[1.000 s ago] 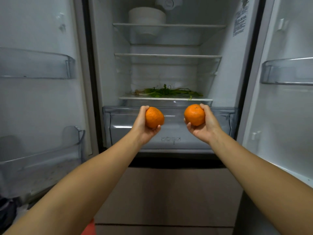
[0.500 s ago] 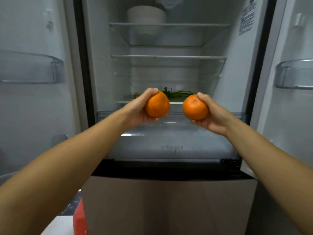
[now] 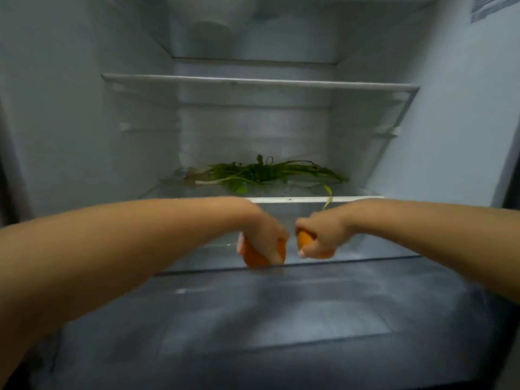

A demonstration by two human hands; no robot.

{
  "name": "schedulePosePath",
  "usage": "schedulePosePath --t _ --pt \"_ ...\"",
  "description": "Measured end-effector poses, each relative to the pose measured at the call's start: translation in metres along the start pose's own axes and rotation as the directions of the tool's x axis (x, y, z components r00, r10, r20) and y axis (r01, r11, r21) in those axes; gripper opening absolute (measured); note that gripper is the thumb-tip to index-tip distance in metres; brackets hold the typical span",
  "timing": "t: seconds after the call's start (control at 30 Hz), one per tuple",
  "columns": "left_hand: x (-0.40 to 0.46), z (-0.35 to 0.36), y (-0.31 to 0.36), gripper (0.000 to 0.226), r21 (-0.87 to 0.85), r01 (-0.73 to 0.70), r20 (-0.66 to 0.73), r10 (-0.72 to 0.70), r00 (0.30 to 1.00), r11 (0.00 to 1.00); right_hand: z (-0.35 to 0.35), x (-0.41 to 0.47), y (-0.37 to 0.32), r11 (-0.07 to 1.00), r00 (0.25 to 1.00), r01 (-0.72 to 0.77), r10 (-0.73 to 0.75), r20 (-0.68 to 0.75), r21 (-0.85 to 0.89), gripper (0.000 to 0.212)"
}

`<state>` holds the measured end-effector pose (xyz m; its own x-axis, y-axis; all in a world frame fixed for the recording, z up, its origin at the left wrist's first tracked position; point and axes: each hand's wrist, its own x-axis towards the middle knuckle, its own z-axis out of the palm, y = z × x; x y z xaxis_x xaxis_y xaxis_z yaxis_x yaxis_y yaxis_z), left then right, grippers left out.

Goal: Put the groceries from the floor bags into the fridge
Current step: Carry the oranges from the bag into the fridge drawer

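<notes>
The left hand and right hand are each wrapping fingers round a small round orange fruit low inside the white fridge, and the fruits are probably feeling light, firm and a little smooth.

sticker on fridge right wall: print too blurred to read
</notes>
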<state>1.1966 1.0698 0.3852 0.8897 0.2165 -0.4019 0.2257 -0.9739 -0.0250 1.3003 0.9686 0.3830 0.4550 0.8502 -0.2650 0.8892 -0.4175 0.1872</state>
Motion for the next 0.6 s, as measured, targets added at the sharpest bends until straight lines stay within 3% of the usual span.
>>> schedulePosePath --t 0.07,0.13,0.23,0.37,0.5,0.6 --pt "0.025 0.008 -0.006 0.046 0.119 -0.064 0.078 0.055 0.995 0.991 0.008 0.018 0.007 0.999 0.996 -0.021 0.024 0.090 -0.033 0.062" --pt "0.044 0.011 -0.016 0.056 0.137 -0.134 0.101 0.121 0.988 0.981 0.015 0.031 0.016 0.996 0.996 -0.016 0.024 0.081 -0.093 0.067" --pt "0.068 0.019 -0.029 0.062 0.267 -0.232 0.006 0.239 0.971 0.935 0.028 0.045 0.032 0.993 0.999 0.025 -0.021 0.035 -0.113 0.066" --pt "0.097 0.031 -0.038 0.059 0.388 -0.323 -0.162 0.409 0.898 0.863 0.051 0.062 0.044 0.982 0.991 0.113 -0.122 -0.054 -0.148 0.065" --pt "0.113 0.033 -0.042 0.059 0.331 -0.281 -0.266 0.375 0.888 0.901 0.069 0.073 0.046 0.993 0.983 0.044 -0.063 -0.172 -0.107 0.069" --pt "0.117 0.037 -0.047 0.072 0.185 -0.244 -0.271 0.288 0.918 0.952 0.069 0.071 0.045 0.997 0.988 0.030 -0.040 -0.151 -0.064 0.074"
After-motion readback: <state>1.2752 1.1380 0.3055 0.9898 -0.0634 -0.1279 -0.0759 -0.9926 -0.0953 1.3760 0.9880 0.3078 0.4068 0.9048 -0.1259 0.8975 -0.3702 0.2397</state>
